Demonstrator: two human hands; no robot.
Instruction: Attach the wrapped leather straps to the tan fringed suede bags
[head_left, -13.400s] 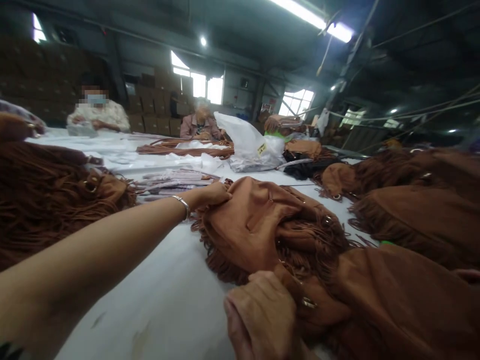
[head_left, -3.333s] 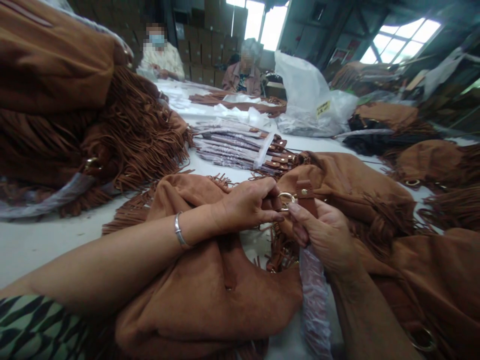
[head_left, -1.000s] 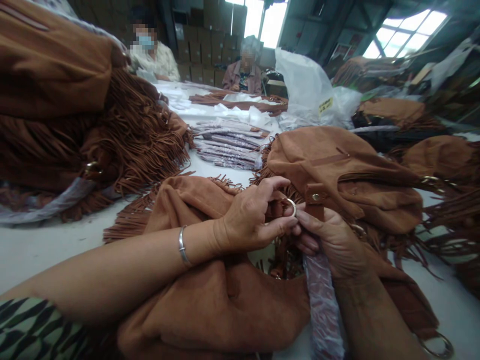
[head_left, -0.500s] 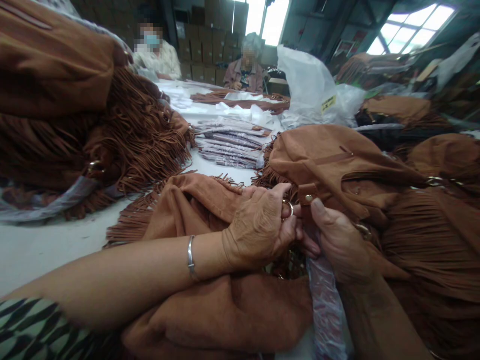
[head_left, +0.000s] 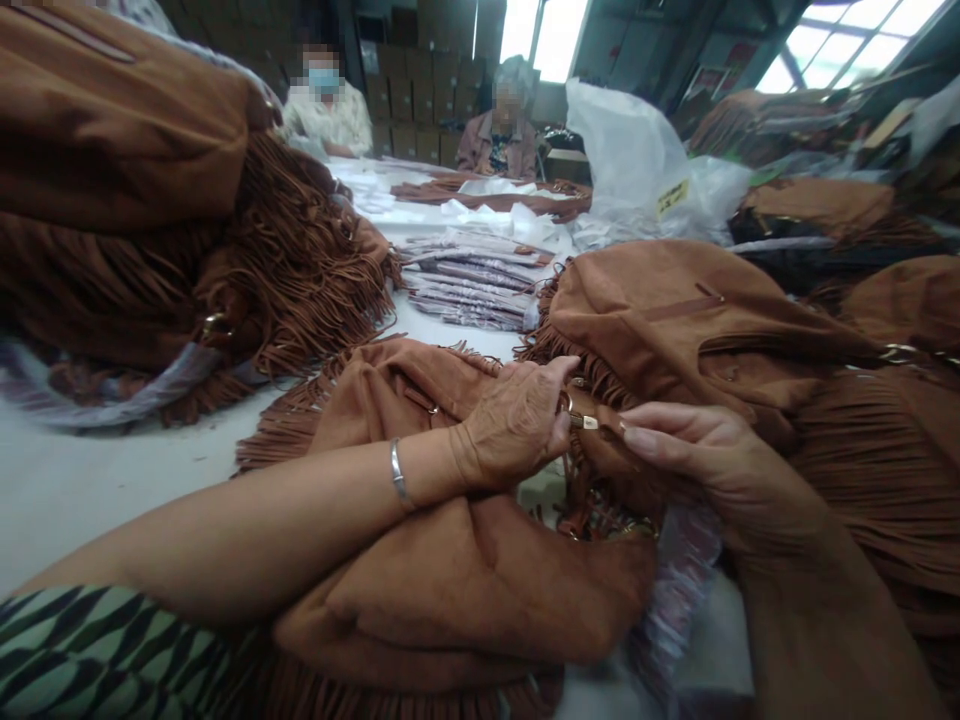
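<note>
A brown suede handbag (head_left: 472, 590) with fringe lies in front of me under both hands. My left hand (head_left: 510, 425), a silver bangle on its wrist, is closed on a gold metal ring (head_left: 566, 402) above the bag. My right hand (head_left: 712, 455) pinches the brown leather end of a bag strap (head_left: 609, 425) between thumb and fingers, just right of the ring. A small gold fitting (head_left: 589, 422) shows between the hands. Below my right hand hangs the strap's part wrapped in clear plastic (head_left: 679, 575). My left fingertips are partly hidden.
Fringed bags (head_left: 150, 150) are piled on the left of the white table (head_left: 112, 490). Another brown bag (head_left: 645, 290) lies to the right. Plastic-wrapped straps (head_left: 472, 280) are stacked ahead, beside a large plastic bag (head_left: 630, 150). Two people (head_left: 330, 115) sit at the far side.
The strap end has turned from upright to nearly level, and its snap button no longer faces me. My right hand has rotated and shifted right. The view has moved slightly.
</note>
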